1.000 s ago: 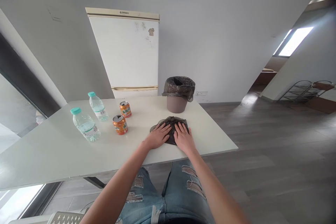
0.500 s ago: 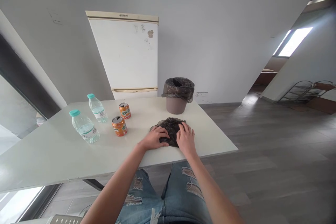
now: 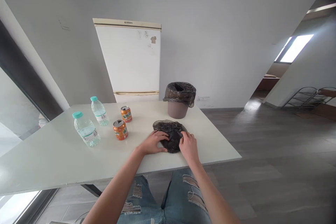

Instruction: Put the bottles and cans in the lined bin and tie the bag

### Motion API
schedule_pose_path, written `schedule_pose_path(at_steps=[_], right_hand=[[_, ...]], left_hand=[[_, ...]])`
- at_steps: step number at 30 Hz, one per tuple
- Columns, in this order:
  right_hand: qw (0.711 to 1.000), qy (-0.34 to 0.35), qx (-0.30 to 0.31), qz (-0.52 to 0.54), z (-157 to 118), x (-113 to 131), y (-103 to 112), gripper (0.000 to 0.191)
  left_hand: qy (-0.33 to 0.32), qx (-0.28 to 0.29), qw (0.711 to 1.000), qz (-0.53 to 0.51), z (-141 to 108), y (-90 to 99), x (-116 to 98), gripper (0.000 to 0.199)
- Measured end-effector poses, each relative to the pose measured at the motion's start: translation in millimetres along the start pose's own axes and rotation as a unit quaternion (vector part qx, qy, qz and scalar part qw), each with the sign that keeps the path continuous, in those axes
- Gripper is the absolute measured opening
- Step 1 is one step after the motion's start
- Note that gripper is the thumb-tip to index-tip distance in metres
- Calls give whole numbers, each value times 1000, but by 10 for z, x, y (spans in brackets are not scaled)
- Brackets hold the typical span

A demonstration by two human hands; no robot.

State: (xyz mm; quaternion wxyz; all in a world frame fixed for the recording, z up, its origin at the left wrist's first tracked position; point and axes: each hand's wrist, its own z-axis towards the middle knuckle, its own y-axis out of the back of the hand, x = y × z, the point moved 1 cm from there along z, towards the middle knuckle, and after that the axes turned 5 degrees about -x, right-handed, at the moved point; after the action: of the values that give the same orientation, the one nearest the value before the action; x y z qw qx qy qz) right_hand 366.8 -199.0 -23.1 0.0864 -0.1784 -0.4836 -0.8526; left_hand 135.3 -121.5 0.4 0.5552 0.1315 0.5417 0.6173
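Observation:
A crumpled black plastic bag (image 3: 172, 143) lies in a rounded heap near the table's front edge. My left hand (image 3: 153, 142) rests at its left side, the fingers lying on the plastic and the thumb apart below them. On the bag's right side, my right hand (image 3: 189, 147) has its fingers curled in and closed on the plastic. Just behind the bag stands a brownish trash can (image 3: 177, 109), upright, with a black liner (image 3: 181, 92) folded over its rim.
Two orange drink cans (image 3: 120, 130) stand left of my hands. Farther left are two clear water bottles (image 3: 86, 133) with teal caps, upright. The white table (image 3: 210, 140) ends at a corner on the right. A white fridge (image 3: 128, 56) stands behind it.
My right hand's fingers have drawn in closer on the bag, and the heap looks rounder and more gathered. My left hand has shifted slightly. The whole view has tilted up a little.

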Motion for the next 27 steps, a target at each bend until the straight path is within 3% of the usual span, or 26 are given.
schedule_pose_path(at_steps=[3, 7, 9, 11, 15, 21, 25, 27], right_hand=[[999, 23, -15, 16, -8, 4, 15, 41], [992, 11, -100, 71, 10, -51, 72, 49], [986, 61, -60, 145, 33, -70, 95, 61], [974, 99, 18, 201, 45, -77, 117, 76], [956, 117, 122, 240, 21, -75, 169, 87], [934, 179, 189, 246, -48, -62, 301, 90], [921, 151, 219, 285, -43, 0, 336, 104], [925, 108, 210, 298, -11, 28, 291, 97]], left_hand=[[25, -19, 999, -7, 17, -40, 26, 18], [89, -100, 987, -94, 46, -33, 96, 26], [133, -146, 970, -143, 56, -19, 129, 27], [163, -178, 957, -161, 65, -16, 159, 28], [202, -221, 941, -154, 75, -29, 217, 33], [245, -264, 923, -139, 57, -33, 282, 30], [256, -267, 918, -143, 48, -61, 304, 26], [259, -261, 918, -150, 47, -81, 309, 22]])
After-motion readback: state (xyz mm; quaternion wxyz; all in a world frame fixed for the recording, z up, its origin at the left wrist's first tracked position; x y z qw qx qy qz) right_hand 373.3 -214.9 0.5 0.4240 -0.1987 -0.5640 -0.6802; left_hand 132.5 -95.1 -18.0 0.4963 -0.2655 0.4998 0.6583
